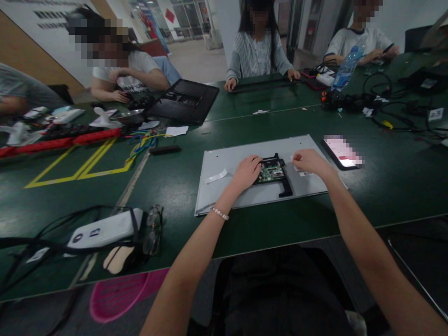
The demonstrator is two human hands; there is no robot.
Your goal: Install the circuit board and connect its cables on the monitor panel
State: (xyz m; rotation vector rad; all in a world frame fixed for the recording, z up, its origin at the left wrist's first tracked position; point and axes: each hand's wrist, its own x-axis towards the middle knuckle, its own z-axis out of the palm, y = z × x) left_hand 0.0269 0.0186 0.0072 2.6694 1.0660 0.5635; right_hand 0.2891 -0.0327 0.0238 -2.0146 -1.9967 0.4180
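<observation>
A flat grey panel [224,161] lies on the green table in front of me. On it rests a black plastic frame [285,185] around a green circuit board [272,172]. My left hand [248,172] lies on the left side of the frame, its fingers curled onto that edge. To the right of the frame, my right hand [308,161] is closed in a pinch just over the panel; what its fingertips hold, if anything, is too small to make out. A white strip [217,176] lies on the panel's left part, and a small label shows beneath my right hand.
A lit phone [343,151] lies right of the panel. Glasses [153,229], a white device [105,228] and a mouse [119,259] sit at left. Behind are a black laptop part [185,101], coloured wires [142,142], a bottle [346,70], dark cables and several people.
</observation>
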